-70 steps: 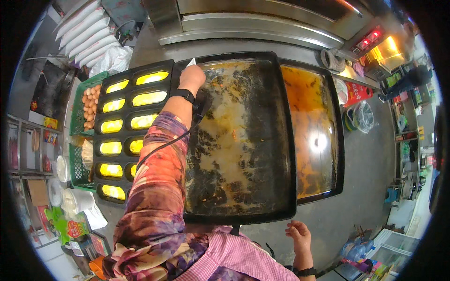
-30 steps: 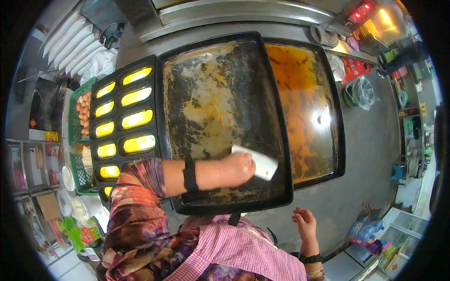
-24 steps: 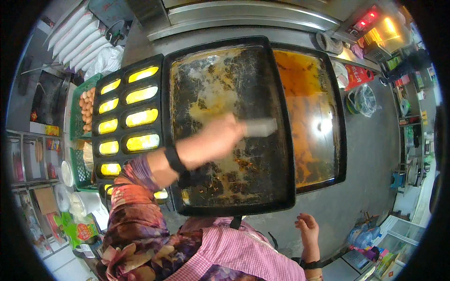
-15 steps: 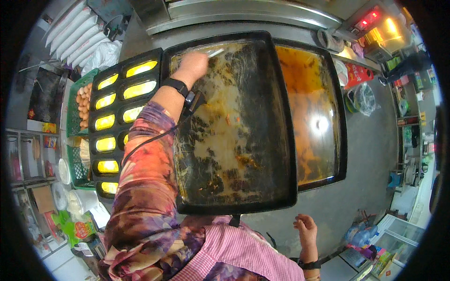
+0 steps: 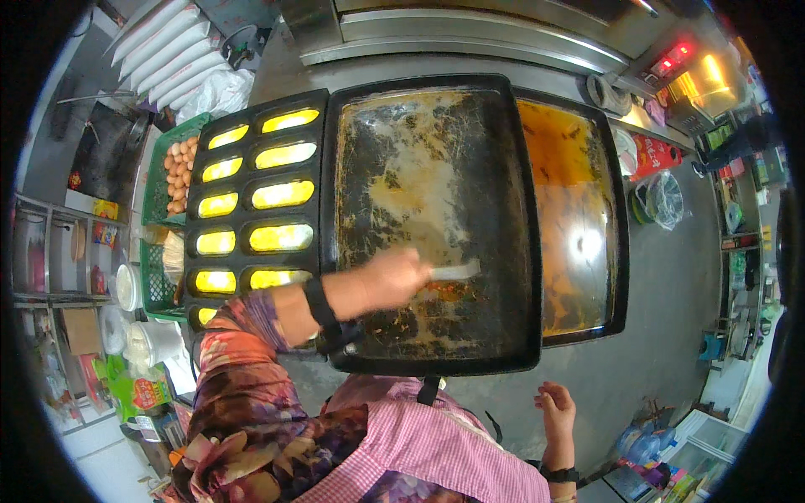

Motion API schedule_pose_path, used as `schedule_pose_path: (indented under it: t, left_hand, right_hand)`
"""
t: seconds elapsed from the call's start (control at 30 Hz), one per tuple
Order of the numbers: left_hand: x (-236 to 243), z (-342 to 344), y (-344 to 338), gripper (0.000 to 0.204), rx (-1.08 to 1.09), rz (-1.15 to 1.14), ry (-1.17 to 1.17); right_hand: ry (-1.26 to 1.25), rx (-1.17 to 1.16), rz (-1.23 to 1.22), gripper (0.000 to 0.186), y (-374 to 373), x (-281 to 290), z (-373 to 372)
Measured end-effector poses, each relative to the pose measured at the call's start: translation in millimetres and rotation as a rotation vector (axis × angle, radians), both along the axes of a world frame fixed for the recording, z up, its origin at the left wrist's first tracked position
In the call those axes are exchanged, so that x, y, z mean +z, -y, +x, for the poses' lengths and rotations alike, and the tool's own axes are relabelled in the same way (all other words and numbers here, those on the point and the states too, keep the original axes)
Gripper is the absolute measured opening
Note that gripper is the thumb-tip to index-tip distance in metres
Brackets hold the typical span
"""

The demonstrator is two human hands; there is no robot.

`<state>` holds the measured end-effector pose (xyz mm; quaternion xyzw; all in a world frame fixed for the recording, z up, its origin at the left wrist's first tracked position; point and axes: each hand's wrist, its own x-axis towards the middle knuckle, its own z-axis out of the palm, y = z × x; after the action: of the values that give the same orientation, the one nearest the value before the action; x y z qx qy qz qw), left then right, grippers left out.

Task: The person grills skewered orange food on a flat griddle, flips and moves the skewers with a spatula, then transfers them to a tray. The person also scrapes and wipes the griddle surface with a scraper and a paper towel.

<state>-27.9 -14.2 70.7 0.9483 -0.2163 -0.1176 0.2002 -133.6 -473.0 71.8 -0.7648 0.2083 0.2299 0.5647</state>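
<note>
My left hand (image 5: 394, 278), blurred and closed, grips a pale scraper (image 5: 457, 270) with a flat, slightly wider end. The scraper lies over a large black baking tray (image 5: 495, 210), whose bottom is stained with burnt brown patches. Orange crumbs (image 5: 449, 293) sit near the scraper. Further down and to the right, off the tray, my right hand (image 5: 556, 401) hangs with loosely bent fingers apart, holding nothing. A black band circles each wrist.
Left of the tray stands a black mould pan (image 5: 243, 176) with yellow-filled oval cups. Beyond it, green crates (image 5: 163, 281) hold brown eggs (image 5: 180, 172). A second tray (image 5: 570, 210), oily orange, is partly under the first. Metal oven edges (image 5: 461, 33) border the far side.
My left hand has swept the scraper from the tray's far left corner toward me and rightward, to the nearer middle. The view has shifted slightly. My right hand stays low at the right.
</note>
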Motion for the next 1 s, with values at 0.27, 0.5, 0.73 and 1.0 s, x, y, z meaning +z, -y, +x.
schedule_pose_path:
  t: [0.27, 0.5, 0.73, 1.0]
  left_hand:
    - [-27, 133, -152, 0.017, 0.544, 0.297, 0.31]
    - [-22, 24, -55, 0.007, 0.216, 0.206, 0.126]
    - [-5, -14, -53, 0.012, 0.255, 0.179, -0.071]
    - [-35, 131, -159, 0.017, 0.606, 0.15, 0.22]
  right_hand:
    - [-0.053, -0.03, -0.069, 0.022, -1, 5, -7]
    - [-0.036, -0.007, -0.008, 0.023, 0, -5, -10]
    - [0.002, 0.032, -0.024, 0.023, 6, -3, -2]
    - [-0.032, 0.028, -0.085, 0.022, -1, 7, -5]
